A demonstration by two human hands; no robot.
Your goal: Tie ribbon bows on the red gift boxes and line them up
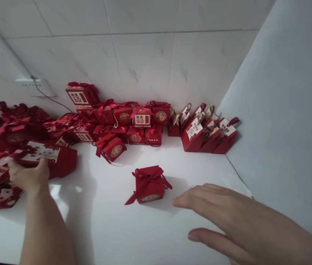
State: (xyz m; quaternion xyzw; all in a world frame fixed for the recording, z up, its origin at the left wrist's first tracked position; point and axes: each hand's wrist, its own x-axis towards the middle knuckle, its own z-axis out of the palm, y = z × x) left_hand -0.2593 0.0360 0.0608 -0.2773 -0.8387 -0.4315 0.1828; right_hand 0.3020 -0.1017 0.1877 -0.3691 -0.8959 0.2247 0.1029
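Note:
My left hand [30,175] is at the left among piled red gift boxes, thumb and fingers apart. Its thumb overlaps a dark red box with a white printed label [52,152]; whether they touch I cannot tell, and some fingertips are blurred. Close to that hand stands a red box with a pale top and a printed figure [0,193]. Right of centre, my right hand [227,215] hovers open over the white table, holding nothing. Just left of its fingertips sits a single red gift box tied with a ribbon bow [149,184].
Ribboned red boxes [124,117] stand stacked along the tiled wall [142,62]. To their right are several triangular red boxes with ribbon loops [208,132], beside a pale side panel [279,110]. A power strip [36,87] with a cable is at the back left.

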